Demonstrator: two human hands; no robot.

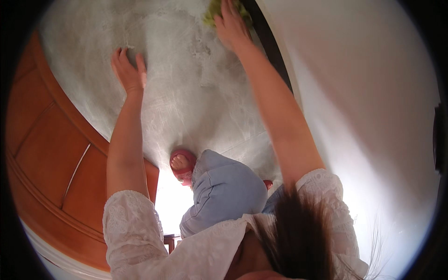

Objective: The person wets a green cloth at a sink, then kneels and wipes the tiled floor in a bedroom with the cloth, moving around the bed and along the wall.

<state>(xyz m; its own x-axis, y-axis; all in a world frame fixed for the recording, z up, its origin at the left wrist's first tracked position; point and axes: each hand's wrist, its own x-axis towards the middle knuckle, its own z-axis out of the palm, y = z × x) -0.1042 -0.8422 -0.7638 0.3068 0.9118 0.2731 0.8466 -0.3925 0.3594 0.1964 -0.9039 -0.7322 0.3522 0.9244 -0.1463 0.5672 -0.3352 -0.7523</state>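
My left hand is over the grey, marbled floor, its fingers spread and bent, with nothing in it. Whether its fingertips touch the floor, I cannot tell. At the top edge of the view, my right hand lies on a crumpled yellow-green cloth, near the dark baseboard. The fingers reach up to the picture's edge, so their tips are partly cut off. Pale scuffs and darker patches mark the floor between the two hands.
A reddish-brown panelled wooden piece of furniture curves along the left. On the right rises a white wall. Below my hands are my bent knee in light blue jeans and a foot in a red slipper. Dark hair hangs at the lower right.
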